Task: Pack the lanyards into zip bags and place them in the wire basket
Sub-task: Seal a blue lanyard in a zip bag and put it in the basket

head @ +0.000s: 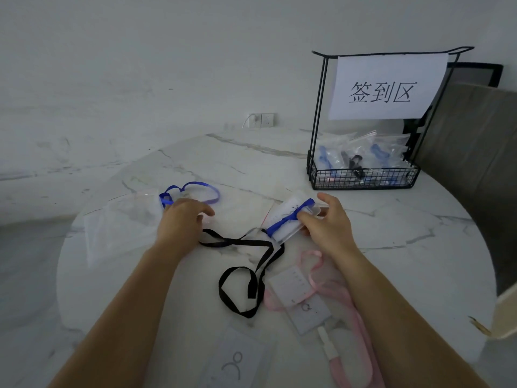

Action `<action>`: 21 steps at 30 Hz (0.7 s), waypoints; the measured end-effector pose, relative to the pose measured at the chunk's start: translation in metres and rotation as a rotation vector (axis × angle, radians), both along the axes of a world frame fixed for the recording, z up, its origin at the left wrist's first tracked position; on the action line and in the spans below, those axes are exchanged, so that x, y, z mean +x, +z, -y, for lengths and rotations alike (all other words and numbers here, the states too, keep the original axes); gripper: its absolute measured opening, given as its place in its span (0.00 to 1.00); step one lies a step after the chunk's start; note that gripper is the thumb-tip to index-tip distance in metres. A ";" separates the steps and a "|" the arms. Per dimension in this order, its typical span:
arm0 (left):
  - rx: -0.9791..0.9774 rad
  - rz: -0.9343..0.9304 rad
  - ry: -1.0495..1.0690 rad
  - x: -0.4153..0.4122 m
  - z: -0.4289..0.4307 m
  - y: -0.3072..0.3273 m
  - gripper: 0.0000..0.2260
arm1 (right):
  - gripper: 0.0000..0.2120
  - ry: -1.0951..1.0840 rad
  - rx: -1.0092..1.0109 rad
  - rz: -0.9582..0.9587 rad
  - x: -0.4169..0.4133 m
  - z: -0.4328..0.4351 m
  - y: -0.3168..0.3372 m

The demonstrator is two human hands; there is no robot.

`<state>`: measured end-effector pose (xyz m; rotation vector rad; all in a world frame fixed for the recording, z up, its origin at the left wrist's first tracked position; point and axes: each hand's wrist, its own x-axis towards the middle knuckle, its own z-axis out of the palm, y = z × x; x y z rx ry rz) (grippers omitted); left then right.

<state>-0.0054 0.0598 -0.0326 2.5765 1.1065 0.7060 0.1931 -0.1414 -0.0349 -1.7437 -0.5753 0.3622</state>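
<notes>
Wire basket (363,181) holding bagged lanyards (355,156) bears a sign (389,88) reading 签到区.

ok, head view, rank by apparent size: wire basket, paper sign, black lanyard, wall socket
1. wire basket
2. paper sign and black lanyard: similar spread, lanyard nearer, so unranked
3. wall socket

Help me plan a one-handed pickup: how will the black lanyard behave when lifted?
Probably floppy: the black lanyard lies in loose, twisted loops on the table, so it should drape and dangle. Likely light, being thin flat ribbon. It could slide easily on that smooth marble-look top.
</notes>
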 end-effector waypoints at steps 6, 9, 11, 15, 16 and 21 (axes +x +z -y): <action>-0.070 0.159 0.032 0.025 0.022 0.007 0.17 | 0.20 -0.016 -0.014 0.024 0.000 -0.002 0.002; -0.148 0.169 -0.038 0.046 0.050 0.009 0.14 | 0.20 -0.035 -0.001 -0.007 0.003 -0.002 0.002; -0.106 0.076 -0.030 0.055 0.065 0.007 0.20 | 0.17 -0.039 0.014 -0.012 0.004 -0.001 0.003; -0.017 -0.094 0.020 0.057 0.068 -0.003 0.13 | 0.18 -0.064 0.021 -0.013 0.003 0.001 0.004; -0.031 -0.039 0.032 0.056 0.065 -0.005 0.12 | 0.17 -0.070 0.030 -0.011 0.004 0.001 0.005; -0.205 0.309 0.118 0.046 0.056 -0.005 0.07 | 0.15 -0.102 0.114 -0.024 0.004 0.001 0.008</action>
